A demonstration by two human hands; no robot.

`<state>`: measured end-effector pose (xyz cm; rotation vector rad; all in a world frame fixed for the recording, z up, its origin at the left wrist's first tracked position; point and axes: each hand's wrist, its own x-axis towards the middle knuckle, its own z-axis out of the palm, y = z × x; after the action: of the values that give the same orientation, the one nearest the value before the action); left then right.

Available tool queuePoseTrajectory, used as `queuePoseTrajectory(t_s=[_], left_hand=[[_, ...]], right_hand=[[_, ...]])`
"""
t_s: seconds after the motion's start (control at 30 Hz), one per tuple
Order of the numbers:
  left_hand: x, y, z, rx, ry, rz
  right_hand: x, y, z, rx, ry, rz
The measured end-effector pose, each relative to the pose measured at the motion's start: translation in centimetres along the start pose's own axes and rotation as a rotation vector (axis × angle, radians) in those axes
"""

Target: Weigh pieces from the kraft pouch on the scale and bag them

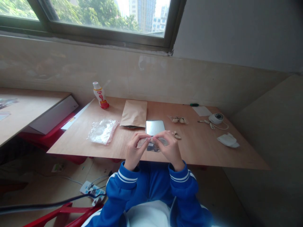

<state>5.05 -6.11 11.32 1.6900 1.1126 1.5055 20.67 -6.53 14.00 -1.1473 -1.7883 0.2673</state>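
Observation:
Near the table's front edge, my left hand (136, 148) and my right hand (168, 147) meet fingertip to fingertip. Both pinch the top edge of a small clear plastic bag (155, 147), which hangs between them. Just behind my fingers lies a flat silver scale (155, 127), its front partly hidden by the hands and bag. A brown paper pouch (134, 113) is behind and to the left of the scale. Beside my right hand are a few small pale pieces (176, 135), and farther back a clear bag with pale pieces (179, 120) lies flat.
Clear plastic bags (101, 131) lie at the table's left, with a red and white bottle (101, 95) behind. At the right are a white dome camera (216, 118) with cable, crumpled white tissue (228, 140), a paper sheet (202, 111) and a green-handled tool (194, 104).

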Motion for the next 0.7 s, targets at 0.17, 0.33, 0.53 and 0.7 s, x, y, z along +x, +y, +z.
queuePoseTrajectory(t_s=[0.17, 0.33, 0.53, 0.7], left_hand=[[-0.2, -0.4, 0.2, 0.032, 0.013, -0.02], [-0.5, -0.7, 0.4, 0.078, 0.041, -0.025], [-0.7, -0.8, 0.8, 0.075, 0.077, -0.04], [-0.7, -0.9, 0.9, 0.043, 0.149, -0.052]], right_hand=[[-0.2, 0.0, 0.5, -0.055, 0.008, 0.005], [-0.4, 0.1, 1.5, -0.117, 0.071, 0.014], [-0.6, 0.3, 2.4, -0.15, 0.094, 0.05], [-0.6, 0.1, 2.9, -0.092, 0.1, 0.057]])
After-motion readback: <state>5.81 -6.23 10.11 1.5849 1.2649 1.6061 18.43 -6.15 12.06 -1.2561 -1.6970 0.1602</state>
